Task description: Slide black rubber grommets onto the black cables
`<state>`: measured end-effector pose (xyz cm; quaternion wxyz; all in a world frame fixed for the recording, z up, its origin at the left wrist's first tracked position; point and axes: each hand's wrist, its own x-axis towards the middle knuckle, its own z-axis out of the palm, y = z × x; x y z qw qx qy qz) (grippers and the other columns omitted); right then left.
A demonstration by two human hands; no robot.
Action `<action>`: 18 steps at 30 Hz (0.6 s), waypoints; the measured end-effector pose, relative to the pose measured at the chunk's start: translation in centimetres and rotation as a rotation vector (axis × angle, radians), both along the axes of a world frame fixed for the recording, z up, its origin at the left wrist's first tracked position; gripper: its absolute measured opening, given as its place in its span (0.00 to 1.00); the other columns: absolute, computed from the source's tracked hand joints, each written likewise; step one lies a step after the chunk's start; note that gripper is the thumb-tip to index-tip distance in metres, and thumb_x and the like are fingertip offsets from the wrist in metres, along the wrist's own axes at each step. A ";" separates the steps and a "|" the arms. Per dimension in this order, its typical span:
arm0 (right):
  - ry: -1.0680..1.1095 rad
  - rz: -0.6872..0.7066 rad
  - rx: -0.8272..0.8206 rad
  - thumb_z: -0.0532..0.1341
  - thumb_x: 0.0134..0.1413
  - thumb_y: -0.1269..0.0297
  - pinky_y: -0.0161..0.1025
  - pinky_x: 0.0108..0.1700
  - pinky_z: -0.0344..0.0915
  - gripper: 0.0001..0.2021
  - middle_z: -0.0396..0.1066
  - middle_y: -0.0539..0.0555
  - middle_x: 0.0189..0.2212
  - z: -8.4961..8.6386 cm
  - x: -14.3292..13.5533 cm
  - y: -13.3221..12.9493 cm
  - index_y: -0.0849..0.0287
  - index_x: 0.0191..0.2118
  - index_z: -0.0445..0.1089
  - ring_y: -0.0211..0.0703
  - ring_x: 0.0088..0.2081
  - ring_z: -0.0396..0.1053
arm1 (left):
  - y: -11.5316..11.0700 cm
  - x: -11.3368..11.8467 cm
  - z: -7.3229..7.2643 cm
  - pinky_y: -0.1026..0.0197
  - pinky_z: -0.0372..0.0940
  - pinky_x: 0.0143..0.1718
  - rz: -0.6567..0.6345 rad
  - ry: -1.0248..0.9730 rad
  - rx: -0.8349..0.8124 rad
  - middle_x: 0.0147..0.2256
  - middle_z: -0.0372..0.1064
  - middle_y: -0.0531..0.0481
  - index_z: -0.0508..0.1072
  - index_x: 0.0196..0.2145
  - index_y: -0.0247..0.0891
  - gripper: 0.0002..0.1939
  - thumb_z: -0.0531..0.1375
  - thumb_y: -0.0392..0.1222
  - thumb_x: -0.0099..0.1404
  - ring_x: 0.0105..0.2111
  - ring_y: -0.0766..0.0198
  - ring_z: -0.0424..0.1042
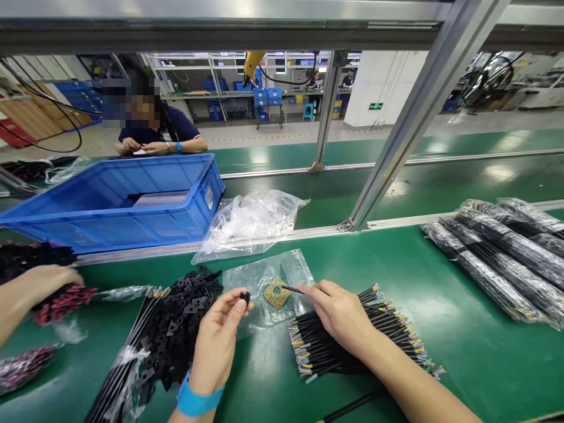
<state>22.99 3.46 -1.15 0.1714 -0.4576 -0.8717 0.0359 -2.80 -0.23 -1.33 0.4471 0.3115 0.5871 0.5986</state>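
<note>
My left hand (219,335), a blue band at its wrist, pinches a small black plastic part (245,297) between thumb and fingers. Under it, on the left, lies a heap of loose black plastic parts (187,311). My right hand (337,311) is closed on a black cable (291,289), whose tip points left over a yellowish square sponge (275,298) with a hole in it. The sponge rests on a clear plastic bag (247,276). Beneath my right hand and forearm spreads a pile of short black cables (388,323) with coloured wire ends.
A blue bin (132,226) and crumpled clear plastic (255,214) stand behind. Wrapped cable bundles (497,252) lie right, a cable bundle (123,358) left. Another person's hand (48,282) touches dark red and black parts at far left. A metal post (405,123) rises behind.
</note>
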 end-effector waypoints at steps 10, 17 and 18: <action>0.489 0.159 0.307 0.60 0.70 0.77 0.33 0.36 0.73 0.13 0.76 0.54 0.36 1.2 0.1 -2.1 0.57 0.53 0.76 0.38 0.34 0.73 | -1.6 2.0 1.1 0.64 0.74 0.33 -0.115 -0.400 -0.247 0.30 0.77 0.51 0.83 0.33 0.40 0.29 0.82 0.58 0.38 0.30 0.64 0.78; 0.482 0.182 0.354 0.61 0.65 0.82 0.36 0.38 0.72 0.17 0.73 0.54 0.35 1.3 0.2 -2.9 0.60 0.53 0.77 0.39 0.34 0.70 | -1.7 2.1 1.4 0.65 0.74 0.32 -0.100 -0.435 -0.294 0.29 0.77 0.52 0.83 0.32 0.39 0.28 0.84 0.55 0.36 0.28 0.66 0.77; 0.479 0.191 0.361 0.61 0.64 0.82 0.36 0.37 0.72 0.17 0.73 0.54 0.34 1.3 0.2 -3.0 0.61 0.53 0.77 0.39 0.34 0.69 | -1.7 2.2 1.5 0.66 0.73 0.31 -0.092 -0.438 -0.292 0.28 0.77 0.52 0.83 0.32 0.39 0.29 0.84 0.55 0.35 0.27 0.66 0.77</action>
